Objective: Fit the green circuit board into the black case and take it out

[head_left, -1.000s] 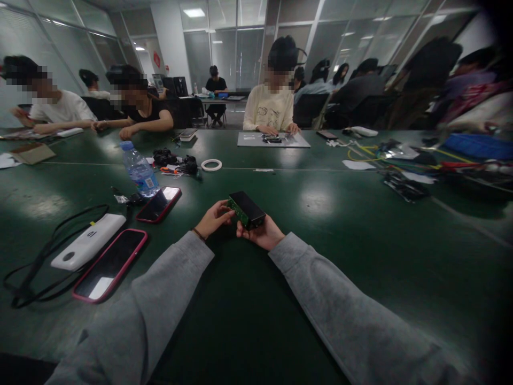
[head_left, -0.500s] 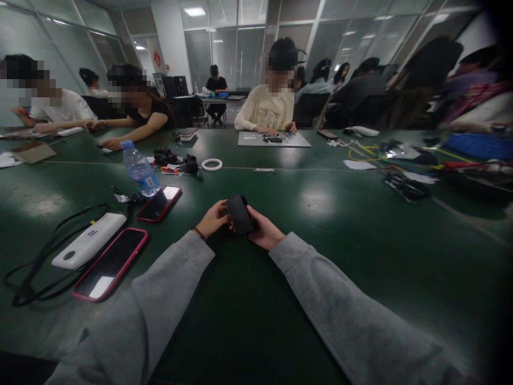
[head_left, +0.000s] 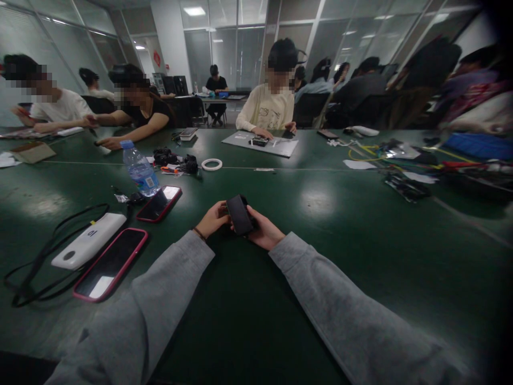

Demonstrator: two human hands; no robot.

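Note:
Between my hands is a small black rectangular box-like object (head_left: 240, 215), tilted, just above the green table (head_left: 240, 305). My left hand (head_left: 213, 219) grips its left side, the fingertips partly behind it. From the right, my right hand (head_left: 264, 229) is closed around the other edge, thumb near the top. The object's exact kind cannot be made out. Left of my hands lie a phone in a red case (head_left: 159, 204) and a larger phone in a pink case (head_left: 111, 265). Next to the larger one is a white device (head_left: 88, 241) with a black cable.
A water bottle (head_left: 139, 168) stands beyond the phones. Further back are a tape roll (head_left: 211, 164) and black parts (head_left: 176, 160). Across the table a person (head_left: 266, 109) works over a grey board (head_left: 240, 141). Cables and a blue tray (head_left: 479, 146) lie far right.
My hands and the black object stay almost still. Across the table, the grey board has turned and shifted left, and the person's hands have moved over it.

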